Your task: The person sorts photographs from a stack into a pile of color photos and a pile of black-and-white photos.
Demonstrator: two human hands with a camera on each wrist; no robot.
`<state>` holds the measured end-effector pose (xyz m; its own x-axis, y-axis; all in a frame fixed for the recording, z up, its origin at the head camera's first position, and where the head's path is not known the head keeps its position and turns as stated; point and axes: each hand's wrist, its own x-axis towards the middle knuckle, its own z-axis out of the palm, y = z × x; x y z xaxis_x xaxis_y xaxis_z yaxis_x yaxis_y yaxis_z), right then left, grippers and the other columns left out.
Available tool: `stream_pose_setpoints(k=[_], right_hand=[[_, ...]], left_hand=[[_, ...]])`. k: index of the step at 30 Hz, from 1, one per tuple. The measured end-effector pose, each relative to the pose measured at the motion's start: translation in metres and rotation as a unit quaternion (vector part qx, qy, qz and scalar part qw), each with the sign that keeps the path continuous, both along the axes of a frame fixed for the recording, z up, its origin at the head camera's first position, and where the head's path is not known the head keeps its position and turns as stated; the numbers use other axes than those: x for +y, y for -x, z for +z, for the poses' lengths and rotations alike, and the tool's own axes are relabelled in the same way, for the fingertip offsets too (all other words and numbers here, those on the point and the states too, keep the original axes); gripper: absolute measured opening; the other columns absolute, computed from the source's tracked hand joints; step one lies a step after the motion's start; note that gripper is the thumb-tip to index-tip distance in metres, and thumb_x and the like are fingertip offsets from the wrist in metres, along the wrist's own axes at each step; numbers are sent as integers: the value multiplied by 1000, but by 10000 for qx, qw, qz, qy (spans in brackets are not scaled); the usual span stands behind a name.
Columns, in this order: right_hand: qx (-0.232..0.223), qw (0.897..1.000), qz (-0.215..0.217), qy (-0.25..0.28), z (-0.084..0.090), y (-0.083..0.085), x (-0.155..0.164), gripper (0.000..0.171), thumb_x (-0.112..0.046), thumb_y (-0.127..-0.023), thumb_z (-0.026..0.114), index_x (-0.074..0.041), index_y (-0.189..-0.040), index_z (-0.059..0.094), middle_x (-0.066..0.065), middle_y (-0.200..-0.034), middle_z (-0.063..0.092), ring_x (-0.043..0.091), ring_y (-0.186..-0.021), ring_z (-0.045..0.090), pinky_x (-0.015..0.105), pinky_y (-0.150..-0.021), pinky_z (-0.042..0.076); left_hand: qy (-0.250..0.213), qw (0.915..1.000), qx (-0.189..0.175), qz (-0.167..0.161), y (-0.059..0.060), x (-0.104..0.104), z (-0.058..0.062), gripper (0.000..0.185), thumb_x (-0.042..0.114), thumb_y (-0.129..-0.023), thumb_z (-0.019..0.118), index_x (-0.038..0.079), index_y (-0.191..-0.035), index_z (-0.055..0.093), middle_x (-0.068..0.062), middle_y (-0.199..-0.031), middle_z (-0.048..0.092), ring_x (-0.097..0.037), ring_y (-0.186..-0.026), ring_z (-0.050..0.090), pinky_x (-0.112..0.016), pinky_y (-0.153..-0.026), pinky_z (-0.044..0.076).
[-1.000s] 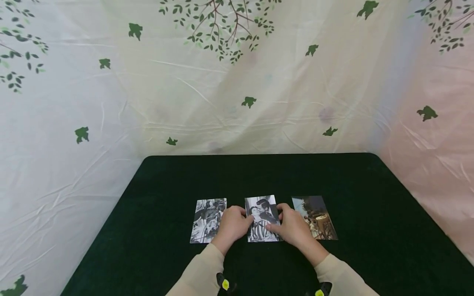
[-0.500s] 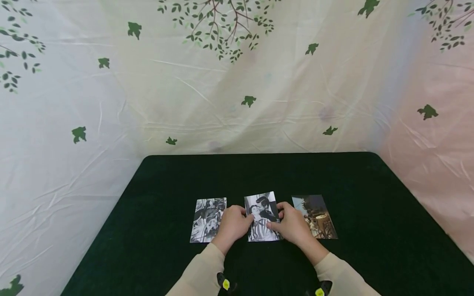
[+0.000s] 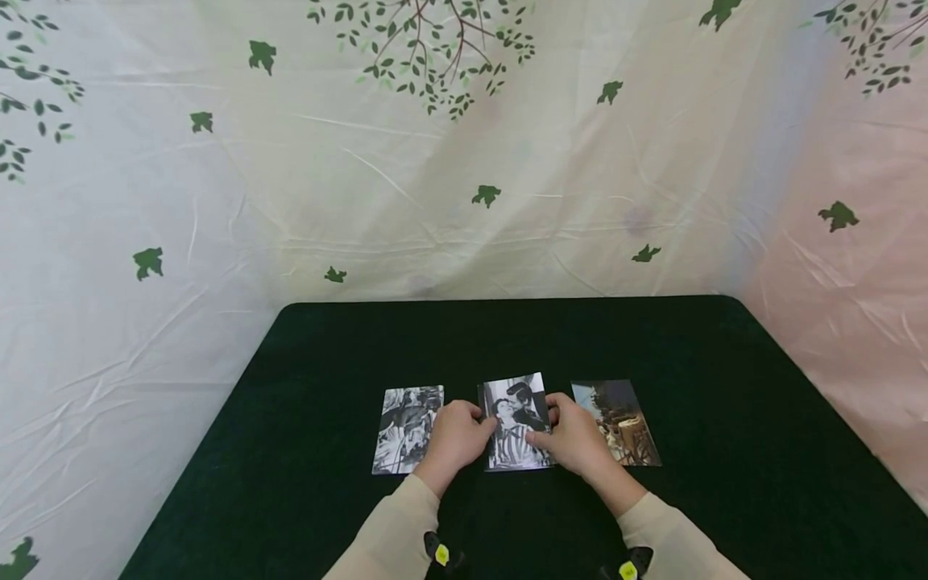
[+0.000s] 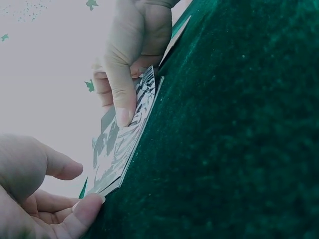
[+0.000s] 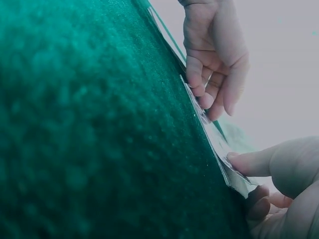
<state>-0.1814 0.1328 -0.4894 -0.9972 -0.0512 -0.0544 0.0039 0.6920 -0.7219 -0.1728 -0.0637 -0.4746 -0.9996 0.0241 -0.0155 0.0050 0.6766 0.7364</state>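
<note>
The black-and-white middle photograph lies on the dark green velvet table, between two other photographs. The left hand and right hand pinch its side edges with curled fingers.

Makeshift recording set, not lived-in room. Creased pale cloth backdrop printed with green leaves, branches and birds hangs behind and on both sides, closing off surroundings. Single table with rounded corners, covered in dark green velvety cloth. No furniture, walls or windows visible. Three photo prints lie in neat row.
</note>
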Motion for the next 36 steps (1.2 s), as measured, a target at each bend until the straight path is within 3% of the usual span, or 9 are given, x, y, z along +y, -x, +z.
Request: stream_pose_setpoints(k=[4,9,17,23,30,36], right_hand=[[125,9998,47,-136,1,0,-1,61,-23,-77,82,-2,-127,52,8,-104,58,18,-85,56,35,-70,50],[147,9998,38,-115,3,0,-1,59,-22,-79,80,-4,-127,51,7,-100,58,17,-80,54,32,-66,47],[310,9973,-82,661,9,1,2,30,-14,-93,62,-7,-122,59,2,-86,65,15,-71,58,31,-60,46],[352,9948,-224,934,10,2,4,27,-16,-95,59,-8,-120,62,2,-87,67,16,-76,59,31,-65,46],[378,9910,-464,1195,12,4,4,22,-18,-93,62,-9,-113,65,4,-86,67,18,-72,60,31,-61,47],[363,9846,-621,1593,15,3,4,16,-18,-93,63,-7,-105,67,7,-84,67,19,-64,61,29,-56,50]], left_hand=[[-26,10000,20,-4,1,-1,0,30,24,-89,68,-3,-103,70,-12,-90,68,-16,-68,58,-34,-64,51],[-146,9998,87,70,3,-2,0,28,22,-90,66,-3,-103,70,-8,-80,65,-14,-62,56,-30,-58,47],[-135,9982,557,172,7,-3,2,23,17,-90,64,-2,-101,70,-6,-82,66,-13,-66,56,-31,-60,48],[-289,9955,865,274,9,-3,1,17,13,-90,63,1,-96,72,-2,-76,63,-12,-65,53,-30,-59,46],[-1000,9910,779,426,12,-3,-2,13,10,-91,62,1,-92,70,0,-65,60,-10,-49,56,-27,-48,47],[-1404,9848,855,555,11,-4,1,11,9,-90,62,0,-86,68,-2,-64,58,-12,-47,56,-27,-44,48]])
